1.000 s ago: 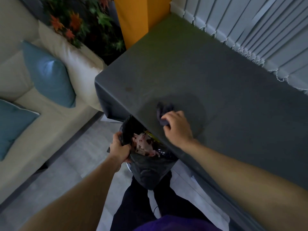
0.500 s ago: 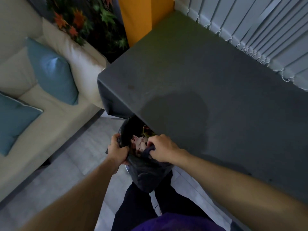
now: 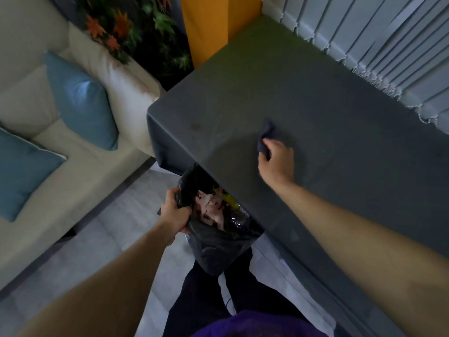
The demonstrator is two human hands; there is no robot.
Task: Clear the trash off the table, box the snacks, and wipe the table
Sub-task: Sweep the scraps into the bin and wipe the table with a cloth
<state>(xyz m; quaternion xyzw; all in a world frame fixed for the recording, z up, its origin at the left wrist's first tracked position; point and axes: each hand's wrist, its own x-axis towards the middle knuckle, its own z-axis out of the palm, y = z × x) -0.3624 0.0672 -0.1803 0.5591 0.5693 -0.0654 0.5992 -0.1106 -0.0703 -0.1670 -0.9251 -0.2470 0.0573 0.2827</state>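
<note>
My right hand (image 3: 277,161) presses a dark wiping cloth (image 3: 265,137) onto the grey table (image 3: 328,105), a little in from the near edge. The cloth sticks out past my fingers toward the far side. Below the table's edge, my left hand (image 3: 173,214) grips the rim of a black trash bag (image 3: 213,246) and holds it open. Crumpled pale wrappers and a yellow scrap (image 3: 213,207) lie inside the bag. A faint dark stain (image 3: 196,127) marks the table near its left corner.
A cream sofa (image 3: 73,154) with two blue cushions (image 3: 80,103) stands to the left. An orange column (image 3: 206,27) and a leafy plant (image 3: 136,32) rise behind the table's corner. Vertical blinds (image 3: 376,40) run along the far edge. Grey floor lies under my legs.
My right hand, which dipped the cloth over the bag's mouth half a second ago, has gone back up onto the table and further from the edge. My left hand still holds the bag.
</note>
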